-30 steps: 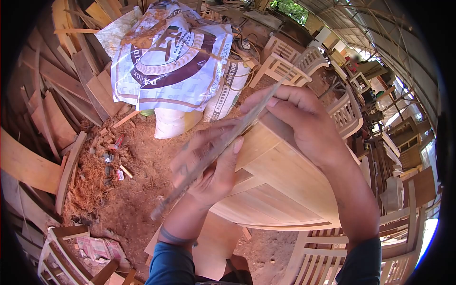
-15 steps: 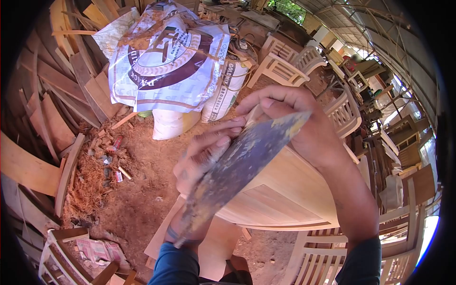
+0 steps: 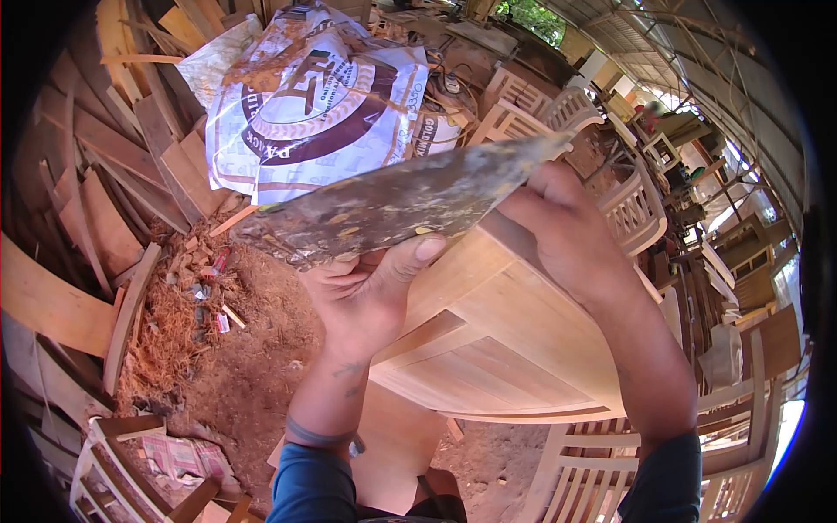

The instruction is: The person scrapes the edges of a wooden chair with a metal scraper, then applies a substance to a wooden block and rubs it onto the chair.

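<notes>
A dark, thin flat sheet, stained with brown and yellowish smears, is held up in front of me, tilted so that its right end is higher. My left hand grips its lower edge, thumb on the near face and fingers underneath. At the right end, my right hand is closed on the sheet, its fingertips partly hidden behind it. Below both hands is a pale wooden tabletop with inset panels and a curved edge. I cannot make out exactly what kind of sheet it is.
Printed sacks are piled ahead. Curved wood offcuts lean at the left, beside shavings on the dirt floor. Unfinished wooden chairs stand at the right, and a slatted chair back is near me. A person is far back.
The sheet has swung from a steep slant to a flatter one, its lower left end rising. My left hand has turned, with its thumb now on the near face.
</notes>
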Demonstrator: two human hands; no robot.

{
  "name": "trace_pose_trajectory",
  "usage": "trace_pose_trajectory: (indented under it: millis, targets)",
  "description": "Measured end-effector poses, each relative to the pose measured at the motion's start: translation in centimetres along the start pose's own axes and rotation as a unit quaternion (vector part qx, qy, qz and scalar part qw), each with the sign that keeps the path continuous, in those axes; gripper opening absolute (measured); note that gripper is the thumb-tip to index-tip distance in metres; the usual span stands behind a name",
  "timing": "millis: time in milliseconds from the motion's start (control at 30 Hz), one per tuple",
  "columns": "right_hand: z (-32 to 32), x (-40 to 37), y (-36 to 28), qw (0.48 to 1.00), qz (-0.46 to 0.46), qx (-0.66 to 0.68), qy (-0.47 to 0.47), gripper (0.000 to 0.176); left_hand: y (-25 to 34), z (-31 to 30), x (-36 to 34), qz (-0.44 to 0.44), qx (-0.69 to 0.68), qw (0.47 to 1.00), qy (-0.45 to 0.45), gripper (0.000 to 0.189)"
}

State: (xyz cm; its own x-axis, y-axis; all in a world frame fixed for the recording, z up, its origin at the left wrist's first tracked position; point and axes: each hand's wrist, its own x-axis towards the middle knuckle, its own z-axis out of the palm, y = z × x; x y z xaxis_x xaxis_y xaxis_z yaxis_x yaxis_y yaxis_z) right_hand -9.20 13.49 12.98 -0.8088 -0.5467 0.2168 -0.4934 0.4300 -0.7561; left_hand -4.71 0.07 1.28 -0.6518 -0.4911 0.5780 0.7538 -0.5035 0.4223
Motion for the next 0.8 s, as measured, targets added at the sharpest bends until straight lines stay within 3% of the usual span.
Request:
trace_pose_trajectory:
  millis: [67, 167, 300, 400, 500, 800]
  targets:
    - [0.0, 0.3, 0.8, 0.998, 0.0, 0.065, -0.021, 0.023, -0.4, 0.1, -0.3, 0.018, -0.034, 0.999, 0.027, 0.033]
    - [-0.1, -0.1, -0.2, 1.0, -0.002, 0.018, -0.016, 0.024, -0.7, 0.2, -1.2, 0.054, 0.0, 0.997, 0.051, 0.031]
    - [0.0, 0.1, 0.6, 0.998, -0.007, 0.061, -0.023, 0.024, -1.0, 0.8, -1.9, 0.081, 0.054, 0.993, 0.072, 0.024]
    - [0.0, 0.0, 0.4, 0.998, -0.004, 0.062, -0.026, 0.024, -1.3, 0.6, -2.1, 0.113, 0.121, 0.985, 0.048, 0.02]
    - [0.0, 0.2, 0.8, 0.996, 0.011, 0.076, -0.039, 0.024, -1.6, 1.0, -1.3, 0.204, 0.178, 0.963, 0.006, 0.018]
    - [0.0, 0.3, 0.5, 0.999, 0.003, 0.035, -0.032, 0.024, -1.7, 0.6, -0.7, 0.137, 0.068, 0.988, 0.014, 0.015]
